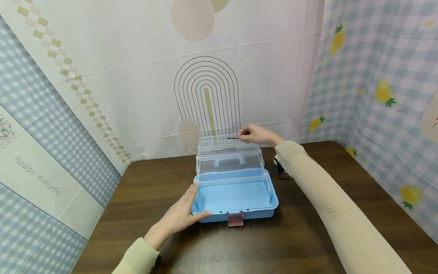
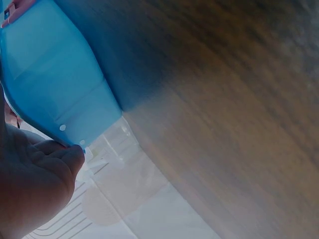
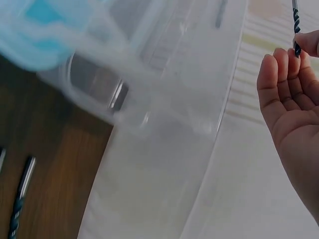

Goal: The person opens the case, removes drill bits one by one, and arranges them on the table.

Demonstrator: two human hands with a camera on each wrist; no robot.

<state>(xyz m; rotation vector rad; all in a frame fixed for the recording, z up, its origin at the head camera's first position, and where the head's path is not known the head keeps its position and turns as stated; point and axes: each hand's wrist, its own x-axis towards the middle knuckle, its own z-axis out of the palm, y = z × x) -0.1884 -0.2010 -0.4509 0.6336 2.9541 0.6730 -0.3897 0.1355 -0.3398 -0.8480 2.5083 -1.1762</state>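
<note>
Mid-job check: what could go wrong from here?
The right hand pinches the drill bit near one end, so it could swivel or slip out.

The clear trays stand raised at the back of the blue box, while the left hand is at its front left corner; a bump might shift them.

A loose bit lies on the table near the right sleeve, which might brush it.

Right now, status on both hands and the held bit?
Left hand touching blue box, left side. Right hand pinching drill bit at top tray. Another bit on table, right of box; nothing visibly blocking.
</note>
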